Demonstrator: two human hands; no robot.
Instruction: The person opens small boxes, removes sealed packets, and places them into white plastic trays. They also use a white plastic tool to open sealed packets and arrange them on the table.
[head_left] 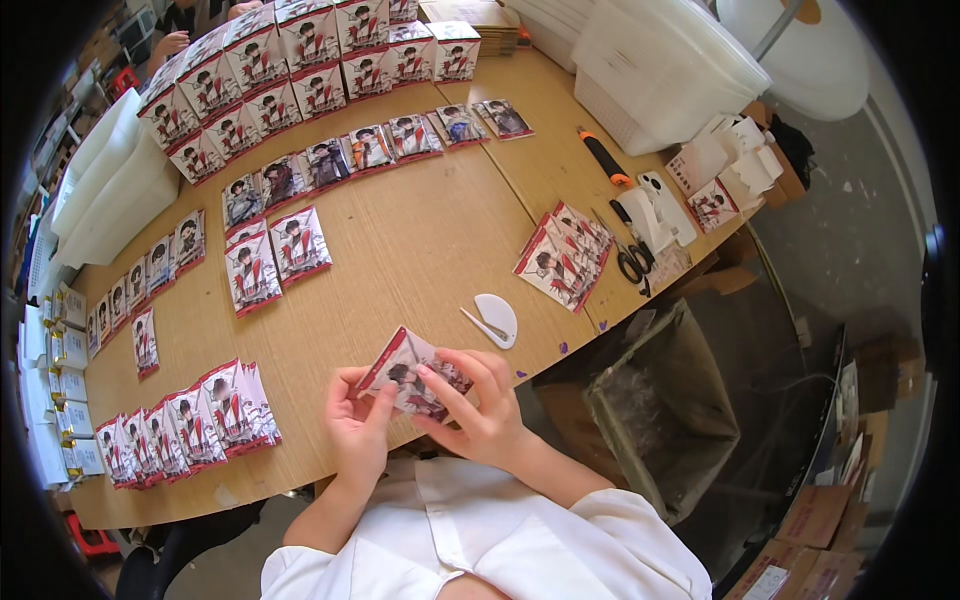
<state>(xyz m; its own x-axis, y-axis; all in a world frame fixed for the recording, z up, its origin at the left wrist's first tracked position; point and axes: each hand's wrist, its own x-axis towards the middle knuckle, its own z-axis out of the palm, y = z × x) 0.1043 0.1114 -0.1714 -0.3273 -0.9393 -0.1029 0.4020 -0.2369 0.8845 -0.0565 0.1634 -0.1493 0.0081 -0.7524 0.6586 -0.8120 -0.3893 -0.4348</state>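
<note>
Close to my body at the table's front edge, I hold an illustrated red-and-white packet [402,372] in both hands. My left hand [357,418] pinches its left side, thumb on the front. My right hand [482,402] grips the right side, with fingers across the printed face. A white letter opener [496,318] lies on the table just beyond my right hand. To the left, a fanned row of similar packets [190,425] rests along the near edge. Two more packets [300,243] lie farther off, beside others.
Stacked illustrated boxes [270,75] stand at the back, behind a row of cards [370,148]. At right lie a packet pile [566,255], black scissors [634,262] and an orange-black cutter [604,158]. A lined bin [665,410] stands below the right table edge. Another person's hand [174,43] shows far left.
</note>
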